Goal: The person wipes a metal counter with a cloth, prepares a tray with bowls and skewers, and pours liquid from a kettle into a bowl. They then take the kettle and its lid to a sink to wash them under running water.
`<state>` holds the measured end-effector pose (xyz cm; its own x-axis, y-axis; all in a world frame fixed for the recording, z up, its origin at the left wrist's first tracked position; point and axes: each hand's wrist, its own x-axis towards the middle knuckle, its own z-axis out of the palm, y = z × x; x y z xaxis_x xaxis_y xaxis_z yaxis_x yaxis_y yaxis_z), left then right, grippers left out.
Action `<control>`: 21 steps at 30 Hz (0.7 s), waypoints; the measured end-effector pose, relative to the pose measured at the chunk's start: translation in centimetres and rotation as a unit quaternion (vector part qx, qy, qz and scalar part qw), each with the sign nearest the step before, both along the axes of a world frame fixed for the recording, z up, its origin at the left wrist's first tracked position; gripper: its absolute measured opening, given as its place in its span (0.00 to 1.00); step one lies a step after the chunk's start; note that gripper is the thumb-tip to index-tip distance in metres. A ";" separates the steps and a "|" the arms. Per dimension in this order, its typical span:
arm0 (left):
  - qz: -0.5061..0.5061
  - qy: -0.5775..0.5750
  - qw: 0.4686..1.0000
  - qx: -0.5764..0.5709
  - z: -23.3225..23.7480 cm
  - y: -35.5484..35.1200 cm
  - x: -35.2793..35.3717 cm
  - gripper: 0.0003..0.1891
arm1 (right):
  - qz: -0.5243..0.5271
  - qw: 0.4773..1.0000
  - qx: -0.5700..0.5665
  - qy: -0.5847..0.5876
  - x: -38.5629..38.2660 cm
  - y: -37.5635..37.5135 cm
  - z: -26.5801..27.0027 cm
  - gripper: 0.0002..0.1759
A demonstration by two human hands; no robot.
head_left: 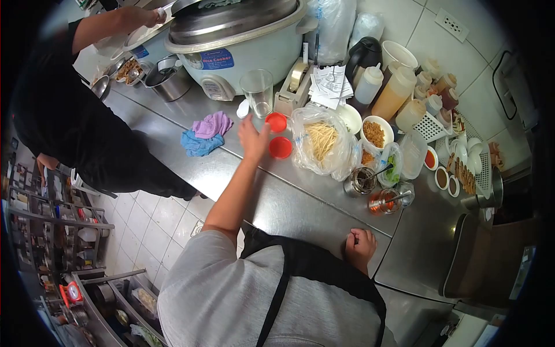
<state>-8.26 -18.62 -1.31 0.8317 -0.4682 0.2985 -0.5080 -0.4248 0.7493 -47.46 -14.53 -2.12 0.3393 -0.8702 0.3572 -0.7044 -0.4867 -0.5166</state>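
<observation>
My left hand (254, 139) reaches over the steel counter, thumb and fingers apart, its fingertips right at a small white container (243, 109). Just beyond stands a clear empty cup (258, 92). To the right of this hand lie two red round lids (276, 122). A purple cloth (212, 125) and a blue cloth (201, 143) lie bunched to its left. My right hand (361, 247) rests near the counter's front edge with its fingers curled in, nothing showing in them. Closest to it are two glass jars (384, 202) with spoons.
A plastic bag of noodles (322, 141), a bowl of brown topping (376, 133) and several sauce bottles (396, 92) crowd the back right. The large rice cooker (231, 58) stands behind. At left a person in black (75, 115) works beside me, one arm over another pot.
</observation>
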 end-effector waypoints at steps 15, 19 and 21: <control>0.098 -0.123 0.977 0.144 -1.9 -1.6 5.6 0.26 | 0.008 0.999 -0.032 -0.003 0.1 -0.1 -0.1 0.07; 0.115 -0.124 0.978 0.124 -2.4 -1.6 6.0 0.21 | 0.005 1.000 -0.014 0.008 0.1 0.0 -0.1 0.06; 0.128 -0.120 0.980 0.095 -2.5 -1.6 6.1 0.18 | 0.006 1.000 -0.005 0.008 0.1 0.0 0.0 0.06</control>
